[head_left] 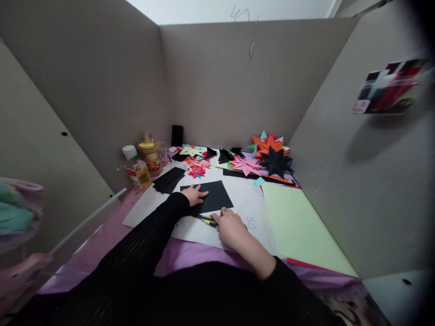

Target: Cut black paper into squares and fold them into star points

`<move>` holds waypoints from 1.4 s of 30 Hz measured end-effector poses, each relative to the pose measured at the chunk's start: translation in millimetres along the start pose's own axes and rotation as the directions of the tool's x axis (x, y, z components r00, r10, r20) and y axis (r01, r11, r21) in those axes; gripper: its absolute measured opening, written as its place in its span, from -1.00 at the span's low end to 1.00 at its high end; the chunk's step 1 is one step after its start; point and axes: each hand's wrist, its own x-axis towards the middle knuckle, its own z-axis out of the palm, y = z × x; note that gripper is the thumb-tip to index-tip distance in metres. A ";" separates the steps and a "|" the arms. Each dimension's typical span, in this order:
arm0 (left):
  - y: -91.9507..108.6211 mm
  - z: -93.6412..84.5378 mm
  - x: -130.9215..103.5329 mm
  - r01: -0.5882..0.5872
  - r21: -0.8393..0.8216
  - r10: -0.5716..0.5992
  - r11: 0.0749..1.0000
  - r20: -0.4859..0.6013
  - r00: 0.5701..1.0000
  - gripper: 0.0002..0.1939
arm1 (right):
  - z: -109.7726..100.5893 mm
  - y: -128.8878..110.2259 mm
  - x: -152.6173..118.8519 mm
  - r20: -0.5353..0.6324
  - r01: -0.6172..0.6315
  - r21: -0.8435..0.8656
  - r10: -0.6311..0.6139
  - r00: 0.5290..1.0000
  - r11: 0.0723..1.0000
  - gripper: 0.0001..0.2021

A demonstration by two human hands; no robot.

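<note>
Desk (183, 256), lilac-clothed. Right hand (233, 228) closed on what seem yellow-black scissors (210, 222), tips by black sheet (217, 197); left hand (193, 195) flat on it, fingers parted. Light press could let sheet slip, blades nicking it. Folded stars (277, 161) beyond.

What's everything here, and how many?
Sheet: 1, black, middle
Scissors: 1, black-yellow, front
Pieces: several, black, left
Mat: 1, white, centre
Paper: 1, pale green, right
Stars: several, multicoloured, back
Bottle: 1, amber, back left
Jar: 1, brownish, beside bottle
Slab: 1, black, back
Cloth: 1, pink, underneath
Wire: 1, silvery, high back
Packet: 1, multicoloured, upper right
Stick: 1, whitish, left
Object: 1, pink, lower left
Bundle: 1, teal-pink, left edge
Panels: several, grey, around
Left hand: 1, bare, on sheet
Right hand: 1, bare, at scissors
Sleeves: 2, black, foreground
</note>
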 end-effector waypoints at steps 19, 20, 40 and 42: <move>-7.8 6.4 5.2 -0.036 -0.032 0.035 0.999 -0.040 0.999 -0.44 | 0.5 -31.3 8.7 0.024 0.115 0.040 -0.116 0.993 0.993 -0.67; -8.9 7.3 5.8 -0.040 -0.035 0.039 0.999 -0.048 0.998 -0.45 | 0.6 -35.2 7.7 0.028 0.136 0.047 -0.137 0.990 0.990 -0.67; -6.0 9.2 -4.4 -0.003 -0.055 -0.001 0.999 -0.064 0.998 -0.46 | -0.7 222.5 -51.8 -0.167 -0.683 0.107 0.690 0.704 0.723 -0.54; -4.2 9.1 -7.2 0.004 -0.061 -0.008 0.998 -0.069 0.998 -0.47 | 1.1 207.4 -52.5 -0.195 -0.651 0.131 0.663 0.722 0.748 -0.51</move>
